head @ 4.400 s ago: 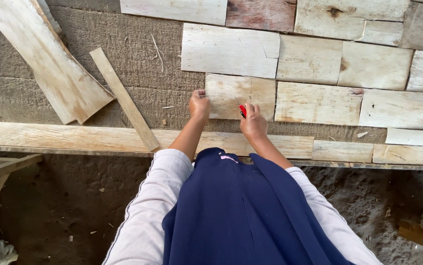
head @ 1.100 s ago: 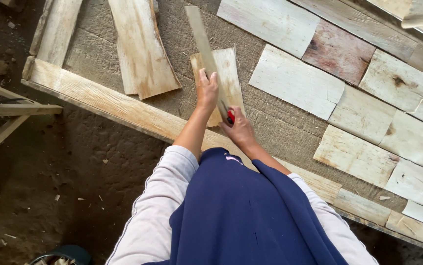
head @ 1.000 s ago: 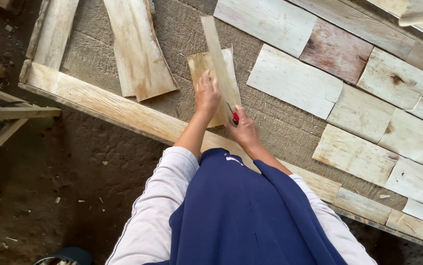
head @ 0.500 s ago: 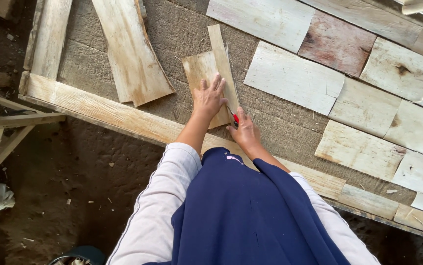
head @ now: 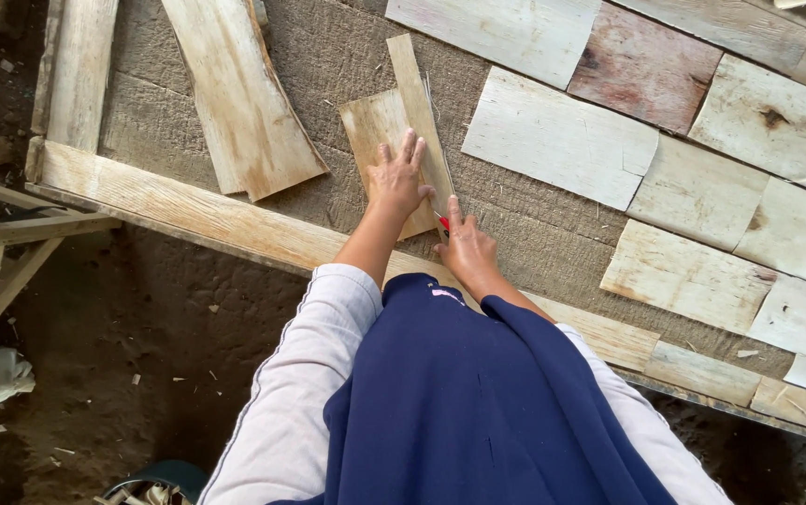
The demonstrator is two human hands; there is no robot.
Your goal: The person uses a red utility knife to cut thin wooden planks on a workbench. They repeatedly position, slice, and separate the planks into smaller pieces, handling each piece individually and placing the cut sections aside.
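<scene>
While the long plank (head: 188, 210) runs along the near edge of the burlap-covered table (head: 534, 224), a loose board (head: 239, 93) lies at far left. Right of it, the left hand (head: 398, 182) presses flat, fingers spread open, on a narrow strip (head: 419, 112) laid as a straightedge over a thin pale sheet (head: 380, 140). That sheet looks light, stiff yet brittle, likely to split along its grain, so it is best pinned flat or lifted by its long edges. Just right, the right hand (head: 466, 248) has its fingers closed around a red-handled knife (head: 442, 223), its tip at the strip's edge. Farther right lie fitted pale sheets (head: 553, 140).
</scene>
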